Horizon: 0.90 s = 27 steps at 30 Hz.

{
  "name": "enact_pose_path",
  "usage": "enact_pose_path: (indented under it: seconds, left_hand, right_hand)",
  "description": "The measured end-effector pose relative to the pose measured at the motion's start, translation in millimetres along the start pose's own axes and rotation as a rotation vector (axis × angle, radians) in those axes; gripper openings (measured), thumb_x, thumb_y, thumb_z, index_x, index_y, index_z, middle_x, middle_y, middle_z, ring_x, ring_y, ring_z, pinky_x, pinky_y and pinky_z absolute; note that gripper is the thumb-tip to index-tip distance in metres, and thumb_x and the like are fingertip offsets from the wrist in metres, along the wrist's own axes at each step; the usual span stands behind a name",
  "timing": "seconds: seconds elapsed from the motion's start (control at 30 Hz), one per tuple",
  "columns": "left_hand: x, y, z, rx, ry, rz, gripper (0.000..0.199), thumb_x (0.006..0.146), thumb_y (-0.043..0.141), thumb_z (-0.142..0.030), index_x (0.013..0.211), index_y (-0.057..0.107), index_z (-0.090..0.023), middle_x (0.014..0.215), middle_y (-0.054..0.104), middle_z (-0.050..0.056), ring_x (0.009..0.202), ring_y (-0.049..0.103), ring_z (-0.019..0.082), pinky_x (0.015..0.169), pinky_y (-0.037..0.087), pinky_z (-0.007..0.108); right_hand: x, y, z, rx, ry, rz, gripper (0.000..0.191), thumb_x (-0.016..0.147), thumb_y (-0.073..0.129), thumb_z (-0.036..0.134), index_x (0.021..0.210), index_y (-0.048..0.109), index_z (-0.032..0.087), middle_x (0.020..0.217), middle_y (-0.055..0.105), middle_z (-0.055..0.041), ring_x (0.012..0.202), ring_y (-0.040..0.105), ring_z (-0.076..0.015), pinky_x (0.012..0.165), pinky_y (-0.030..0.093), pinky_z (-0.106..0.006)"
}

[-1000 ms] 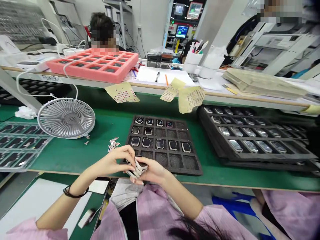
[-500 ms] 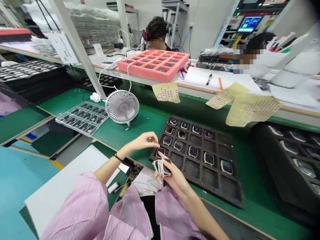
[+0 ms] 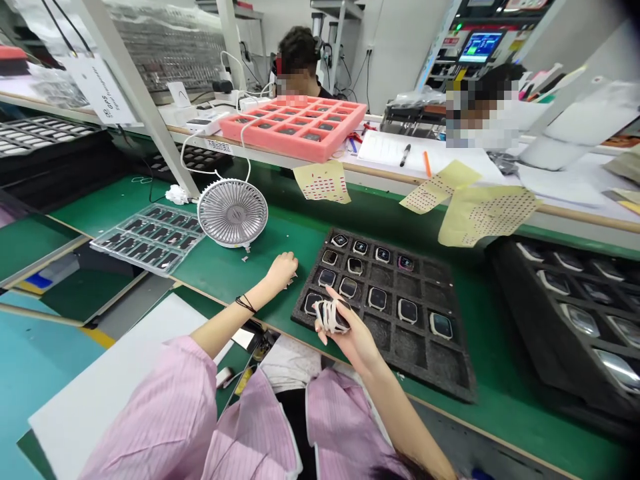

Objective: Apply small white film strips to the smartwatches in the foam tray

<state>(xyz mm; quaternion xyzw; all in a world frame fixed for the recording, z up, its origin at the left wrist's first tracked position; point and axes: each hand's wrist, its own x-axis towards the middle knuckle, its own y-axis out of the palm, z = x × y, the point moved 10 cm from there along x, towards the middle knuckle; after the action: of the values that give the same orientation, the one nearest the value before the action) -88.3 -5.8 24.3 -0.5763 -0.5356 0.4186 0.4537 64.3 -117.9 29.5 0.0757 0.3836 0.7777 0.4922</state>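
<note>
My right hand (image 3: 357, 340) grips a dark-faced watch (image 3: 332, 316) with several whitish bands wound around it, above the near left corner of a black foam tray (image 3: 415, 347). Square smartwatches without straps lie in many of the tray's pockets, such as one watch (image 3: 377, 298) in the near rows. My left hand (image 3: 281, 272) is down at the green bench top (image 3: 320, 230), left of the tray, with its fingers curled. Small light scraps (image 3: 291, 281) show by its fingertips; whether they are in the grip I cannot make out.
A round fan (image 3: 233, 212) stands beyond my left hand, beside a clear tray of dark parts (image 3: 147, 237). Another black tray (image 3: 560, 327) with watches lies at right. On the shelf sit a pink foam tray (image 3: 300, 143) and papers. Two people sit beyond.
My left hand has moved away from the watch, left and down to the bench, its fingers now curled. My right hand still holds the banded watch. The view has shifted slightly.
</note>
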Motion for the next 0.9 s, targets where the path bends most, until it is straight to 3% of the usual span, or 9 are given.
enact_pose_path:
  seconds: [0.17, 0.3, 0.4, 0.47, 0.7, 0.8, 0.9]
  left_hand:
    - [-7, -37.6, -10, -0.128, -0.014, -0.116, 0.014, 0.083, 0.053, -0.002, 0.083, 0.066, -0.005, 0.094, 0.066, 0.018, 0.096, 0.063, 0.027, 0.083, 0.05, 0.036]
    - [-38, -71.9, -44, -0.424, 0.062, -0.147, 0.021, 0.091, 0.051, -0.024, 0.096, 0.067, -0.012, 0.09, 0.07, 0.007, 0.08, 0.065, 0.016, 0.068, 0.053, 0.023]
    - [-58, -68.6, -78, -1.047, 0.132, 0.072, 0.025, 0.084, 0.063, -0.035, 0.086, 0.069, -0.011, 0.074, 0.069, 0.004, 0.062, 0.061, 0.012, 0.054, 0.049, 0.021]
    - [-65, -61.7, -93, -1.265, 0.12, 0.201, 0.027, 0.076, 0.071, -0.037, 0.079, 0.069, -0.01, 0.067, 0.067, 0.004, 0.056, 0.057, 0.01, 0.051, 0.046, 0.02]
    - [-60, -49.6, -102, -1.375, 0.061, 0.32, 0.03, 0.068, 0.079, -0.038, 0.075, 0.07, -0.01, 0.065, 0.067, 0.003, 0.05, 0.054, 0.007, 0.049, 0.043, 0.019]
    - [-61, -46.9, -99, -1.353, 0.05, 0.267, 0.029, 0.07, 0.079, -0.036, 0.077, 0.07, -0.01, 0.064, 0.067, 0.003, 0.053, 0.056, 0.009, 0.054, 0.047, 0.021]
    - [-65, -46.5, -98, -1.346, 0.069, 0.126, 0.03, 0.073, 0.076, -0.039, 0.083, 0.072, -0.011, 0.066, 0.068, 0.004, 0.055, 0.06, 0.012, 0.056, 0.049, 0.024]
  right_hand:
    - [4, -2, 11, -0.01, -0.086, -0.012, 0.066, 0.085, 0.063, 0.037, 0.146, 0.041, 0.026, 0.088, 0.068, -0.0035, 0.063, 0.061, -0.0172, 0.053, 0.044, -0.029]
    - [5, -7, 26, -0.061, -0.225, -0.075, 0.07, 0.086, 0.063, 0.038, 0.149, 0.034, 0.027, 0.091, 0.067, -0.002, 0.064, 0.061, -0.0161, 0.057, 0.047, -0.031]
    - [5, -8, 37, -0.1, -0.295, -0.124, 0.074, 0.085, 0.063, 0.04, 0.15, 0.031, 0.028, 0.092, 0.066, -0.0016, 0.07, 0.062, -0.0176, 0.056, 0.048, -0.03]
    - [4, -5, 40, -0.12, -0.307, -0.132, 0.074, 0.085, 0.062, 0.041, 0.15, 0.031, 0.028, 0.088, 0.065, -0.0008, 0.072, 0.061, -0.0177, 0.057, 0.049, -0.029]
    - [2, -8, 40, -0.164, -0.306, -0.148, 0.08, 0.082, 0.065, 0.044, 0.151, 0.028, 0.029, 0.097, 0.064, -0.0012, 0.078, 0.061, -0.0179, 0.061, 0.052, -0.029]
    - [4, -15, 39, -0.229, -0.327, -0.175, 0.079, 0.084, 0.064, 0.045, 0.152, 0.026, 0.029, 0.105, 0.064, -0.0018, 0.089, 0.062, -0.0186, 0.073, 0.053, -0.03]
    - [4, -23, 41, -0.278, -0.366, -0.232, 0.073, 0.084, 0.064, 0.045, 0.149, 0.033, 0.031, 0.12, 0.061, -0.0017, 0.103, 0.059, -0.0186, 0.086, 0.05, -0.03]
